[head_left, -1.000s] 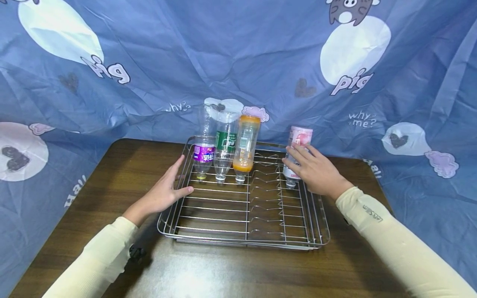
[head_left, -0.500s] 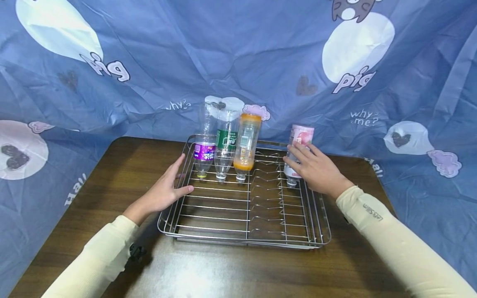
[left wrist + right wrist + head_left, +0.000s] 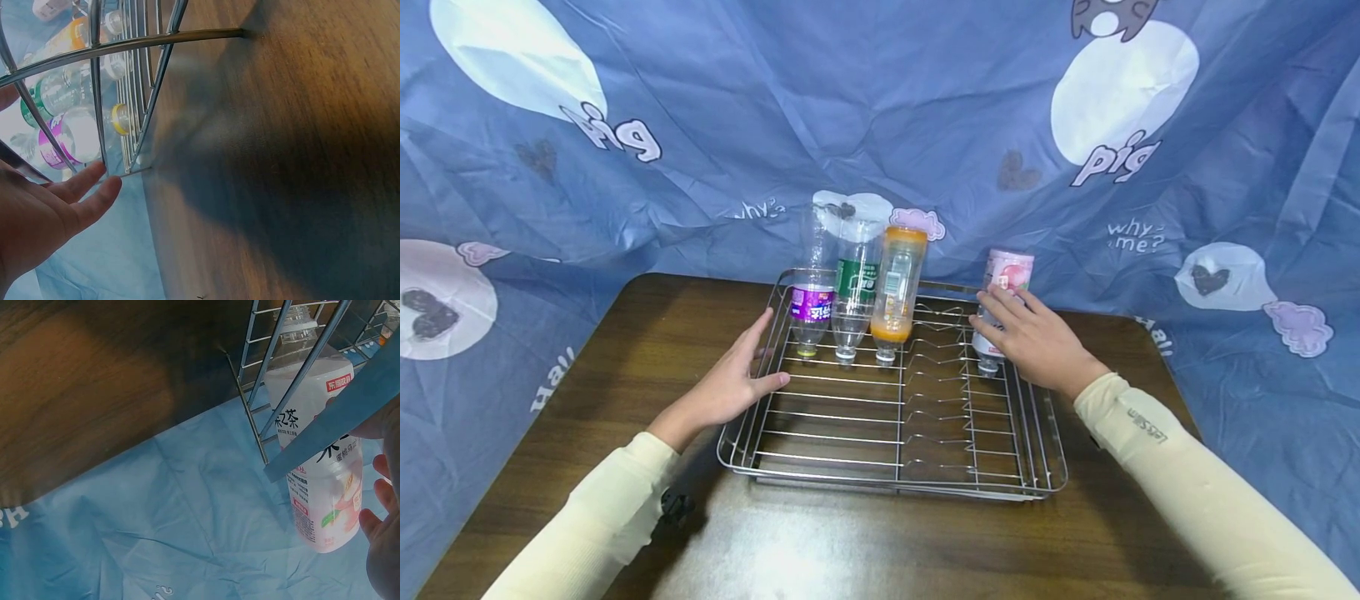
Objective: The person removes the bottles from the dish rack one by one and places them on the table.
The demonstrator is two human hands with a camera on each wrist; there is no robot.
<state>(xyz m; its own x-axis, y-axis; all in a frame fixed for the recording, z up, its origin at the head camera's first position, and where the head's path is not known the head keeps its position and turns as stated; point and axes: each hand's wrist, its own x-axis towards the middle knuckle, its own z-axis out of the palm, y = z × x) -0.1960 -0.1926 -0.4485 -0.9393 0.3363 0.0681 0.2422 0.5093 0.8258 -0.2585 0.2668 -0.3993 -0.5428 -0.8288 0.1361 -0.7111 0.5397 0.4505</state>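
Observation:
In the head view, four-sided wire dish rack (image 3: 895,482) holds several bottles turned neck down along its back. My left hand (image 3: 724,390) is at the rack's left side, fingers straight and thumb spread over the rim; the left wrist view shows two extended fingertips (image 3: 100,187) by the side wires. At the back right, my right hand (image 3: 1043,343) lies against a pink-and-white labelled bottle (image 3: 1013,268), its fingers fairly straight across the front. In the right wrist view, that bottle (image 3: 326,515) stands behind the rack's flat band, fingertips right at its side.
Left of the pink bottle stand a purple-labelled bottle (image 3: 811,305), a green-labelled bottle (image 3: 850,282) and a clear bottle with orange ends (image 3: 891,332). The rack rests on a brown wooden table (image 3: 820,550), with a blue printed cloth (image 3: 880,108) hanging behind.

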